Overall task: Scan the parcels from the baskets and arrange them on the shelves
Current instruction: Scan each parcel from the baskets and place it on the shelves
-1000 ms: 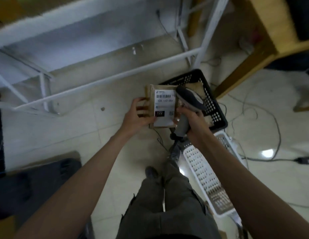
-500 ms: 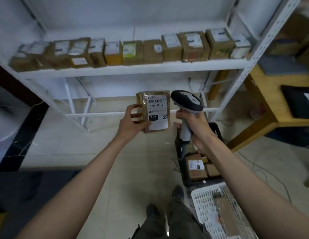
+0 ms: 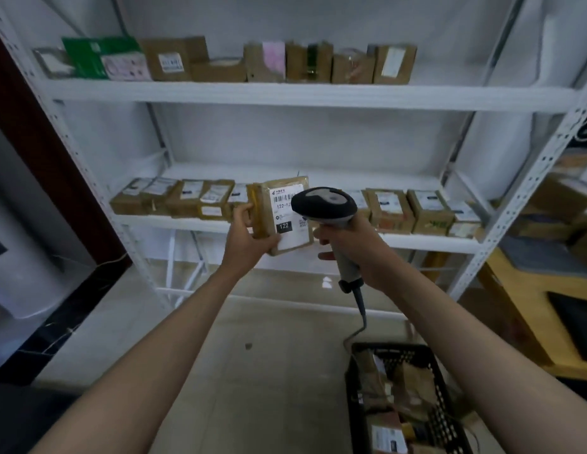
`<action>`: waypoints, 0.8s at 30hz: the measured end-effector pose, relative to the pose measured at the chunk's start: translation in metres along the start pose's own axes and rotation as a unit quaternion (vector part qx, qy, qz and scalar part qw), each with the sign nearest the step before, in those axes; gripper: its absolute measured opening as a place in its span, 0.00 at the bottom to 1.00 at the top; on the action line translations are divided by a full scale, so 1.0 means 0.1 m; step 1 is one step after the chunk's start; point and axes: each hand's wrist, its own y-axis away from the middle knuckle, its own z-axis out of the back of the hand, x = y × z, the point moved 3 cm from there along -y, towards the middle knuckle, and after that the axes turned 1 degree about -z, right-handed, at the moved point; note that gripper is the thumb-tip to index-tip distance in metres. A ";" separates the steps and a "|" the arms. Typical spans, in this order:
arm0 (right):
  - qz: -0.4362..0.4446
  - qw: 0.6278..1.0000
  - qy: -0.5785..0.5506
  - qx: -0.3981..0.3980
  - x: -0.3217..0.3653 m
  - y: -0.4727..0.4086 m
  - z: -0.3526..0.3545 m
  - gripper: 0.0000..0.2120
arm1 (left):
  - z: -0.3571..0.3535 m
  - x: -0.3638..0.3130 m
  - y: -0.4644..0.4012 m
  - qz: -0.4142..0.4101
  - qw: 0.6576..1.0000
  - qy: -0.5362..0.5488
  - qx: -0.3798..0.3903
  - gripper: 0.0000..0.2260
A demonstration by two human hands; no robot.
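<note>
Parcel sorting room, white metal shelves [image 3: 305,95] lined with labelled cardboard parcels [image 3: 392,209], black basket [image 3: 351,388] of parcels on tiled floor

A pale tiled floor [image 3: 269,371] is stretching out underfoot, with a small dark speck [image 3: 248,346] lying on it. A wooden surface [image 3: 521,309] is standing at the right, carrying a dark flat pad [image 3: 577,326]. A dark red-brown door frame [image 3: 39,132] is rising at the left.
</note>
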 end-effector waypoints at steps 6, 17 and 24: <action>0.002 1.000 -0.023 0.005 0.21 -0.11 0.05 0.13 | 0.08 -0.24 -0.28 -0.007 1.000 0.025 -0.017 0.38; 0.023 0.998 -0.036 0.037 0.40 -0.17 0.27 0.15 | -0.04 -0.61 -0.43 -0.020 0.999 0.018 -0.027 0.39; 0.033 0.999 -0.043 -0.002 0.54 -0.24 0.66 0.14 | -0.21 -0.94 -0.54 -0.036 0.999 -0.012 -0.018 0.39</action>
